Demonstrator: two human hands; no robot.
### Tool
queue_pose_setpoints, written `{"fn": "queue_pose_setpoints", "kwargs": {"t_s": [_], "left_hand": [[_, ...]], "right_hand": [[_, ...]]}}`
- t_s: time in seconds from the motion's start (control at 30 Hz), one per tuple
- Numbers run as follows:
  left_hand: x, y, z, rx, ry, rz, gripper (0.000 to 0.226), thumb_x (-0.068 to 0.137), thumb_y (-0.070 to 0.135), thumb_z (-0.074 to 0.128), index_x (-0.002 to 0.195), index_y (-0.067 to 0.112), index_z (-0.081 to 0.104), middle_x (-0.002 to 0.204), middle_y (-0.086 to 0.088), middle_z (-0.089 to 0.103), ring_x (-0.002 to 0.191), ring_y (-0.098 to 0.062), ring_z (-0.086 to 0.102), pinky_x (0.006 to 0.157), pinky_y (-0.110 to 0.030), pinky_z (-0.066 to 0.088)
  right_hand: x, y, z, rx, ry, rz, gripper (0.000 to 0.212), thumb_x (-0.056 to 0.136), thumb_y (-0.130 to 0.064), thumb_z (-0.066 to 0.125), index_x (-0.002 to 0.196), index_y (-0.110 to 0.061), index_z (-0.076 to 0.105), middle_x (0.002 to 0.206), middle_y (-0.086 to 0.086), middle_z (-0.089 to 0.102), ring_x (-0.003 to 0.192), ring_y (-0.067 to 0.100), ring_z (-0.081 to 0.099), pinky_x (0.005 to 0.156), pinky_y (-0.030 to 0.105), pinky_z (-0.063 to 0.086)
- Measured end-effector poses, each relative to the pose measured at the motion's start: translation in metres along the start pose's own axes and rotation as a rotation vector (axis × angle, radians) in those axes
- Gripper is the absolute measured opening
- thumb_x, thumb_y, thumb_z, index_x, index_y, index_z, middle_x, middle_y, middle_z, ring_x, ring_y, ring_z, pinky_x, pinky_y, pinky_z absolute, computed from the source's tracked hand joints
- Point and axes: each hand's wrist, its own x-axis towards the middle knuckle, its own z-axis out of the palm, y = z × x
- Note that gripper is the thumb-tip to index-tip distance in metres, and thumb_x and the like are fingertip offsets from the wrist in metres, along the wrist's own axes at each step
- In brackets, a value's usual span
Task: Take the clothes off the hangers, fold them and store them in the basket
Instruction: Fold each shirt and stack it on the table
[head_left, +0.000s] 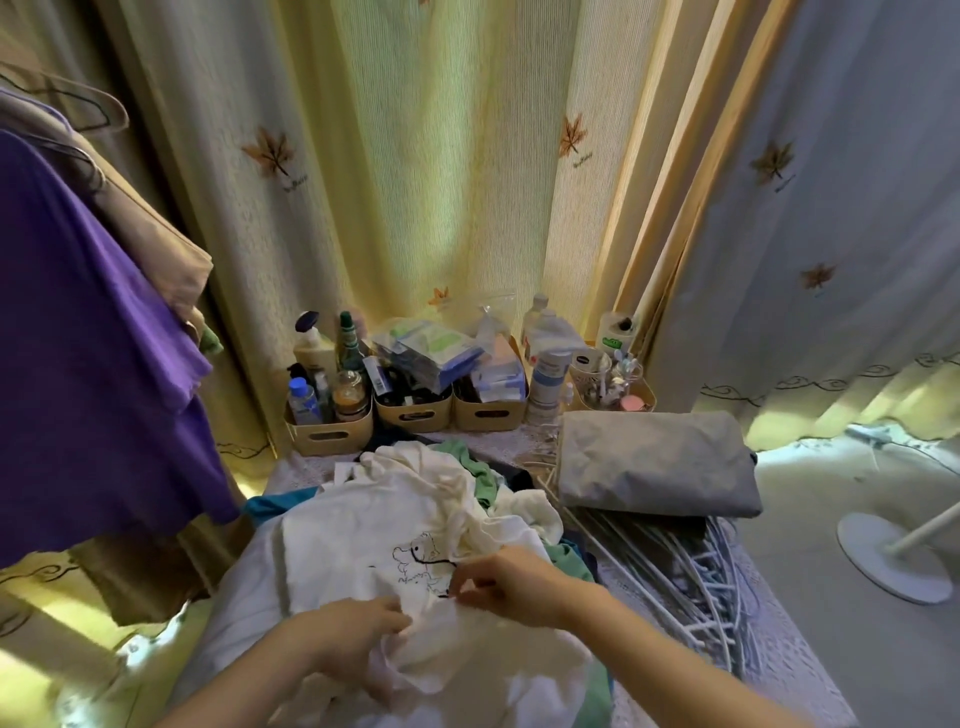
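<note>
A person's left hand (358, 626) and right hand (514, 579) worked on a white T-shirt (358, 535) that lay on top of a heap of clothes (467, 467) toward the front edge of the cloth-covered surface (789, 654). The left hand's fingers were curled into a bunched fold of the shirt and gripped it. The right hand's thumb and fingertips pinched the fabric just beside the black line drawing (423, 564) printed on the shirt. The two hands were close together and apart only by a fold of cloth.

A green garment (470, 460) and a teal garment (270, 506) showed from under the white shirt in the heap. A stack of pale wire hangers (696, 577) lay bare along the right edge of the surface. A folded grey fabric item (654, 467) rested on the far end of that stack; whether it was the basket could not be told.

Three beige storage bins (413, 413) crowded with bottles and packets lined the back edge, with a fourth container (613, 387) of small items at the back right corner. Off the left edge, a purple shirt (88, 374) and a beige garment (140, 228) hung on hangers. Leaf-patterned curtains (426, 156) closed off the background, and a white fan base (893, 558) stood on the floor to the right.
</note>
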Motion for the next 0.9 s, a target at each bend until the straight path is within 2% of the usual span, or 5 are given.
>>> {"fn": "queue_pose_setpoints", "kwargs": {"t_s": [0.17,0.37,0.63,0.8,0.9], "left_hand": [[-0.024,-0.035,-0.021,0.137,0.318,0.006,0.038,0.072,0.065,0.062,0.091,0.033,0.063,0.111,0.021,0.050,0.104,0.000,0.042,0.082,-0.018,0.035],[-0.088,-0.048,-0.106,-0.469,0.653,0.009,0.025,0.068,0.050,0.074,0.076,0.030,0.063,0.079,0.008,0.067,0.074,-0.001,0.062,0.067,-0.020,0.051],[-0.173,-0.030,-0.261,-0.539,1.115,0.028,0.006,0.082,0.022,0.069,0.087,0.021,0.069,0.074,0.004,0.072,0.073,-0.007,0.068,0.057,-0.008,0.049],[-0.238,-0.025,-0.334,-0.485,1.257,0.070,0.024,0.068,0.048,0.070,0.085,0.032,0.072,0.079,0.008,0.073,0.069,-0.001,0.068,0.059,-0.023,0.050],[-0.259,-0.025,-0.360,-0.551,1.290,0.145,0.038,0.060,0.059,0.072,0.090,0.035,0.072,0.082,0.008,0.074,0.069,-0.003,0.070,0.050,-0.018,0.051]], "right_hand": [[-0.017,0.023,-0.015,-0.122,-0.255,0.186,0.041,0.076,-0.045,0.075,0.099,-0.015,0.061,0.083,0.002,0.055,0.072,0.018,0.046,0.058,0.027,0.035],[-0.022,0.028,-0.098,0.176,0.036,0.309,0.031,0.079,-0.037,0.074,0.097,-0.014,0.066,0.096,-0.001,0.065,0.085,0.015,0.060,0.079,0.025,0.052],[0.005,-0.050,-0.234,0.366,0.497,0.006,0.005,0.081,-0.022,0.070,0.082,-0.018,0.067,0.083,0.001,0.066,0.078,0.018,0.064,0.073,0.033,0.057],[-0.004,-0.084,-0.322,-0.050,0.238,0.013,0.023,0.076,-0.022,0.076,0.081,0.000,0.069,0.069,0.007,0.061,0.057,0.006,0.050,0.055,0.017,0.039],[-0.015,-0.092,-0.362,-0.042,0.359,-0.022,0.014,0.080,-0.027,0.067,0.079,-0.013,0.069,0.072,0.001,0.064,0.065,0.005,0.058,0.064,0.020,0.049]]}}
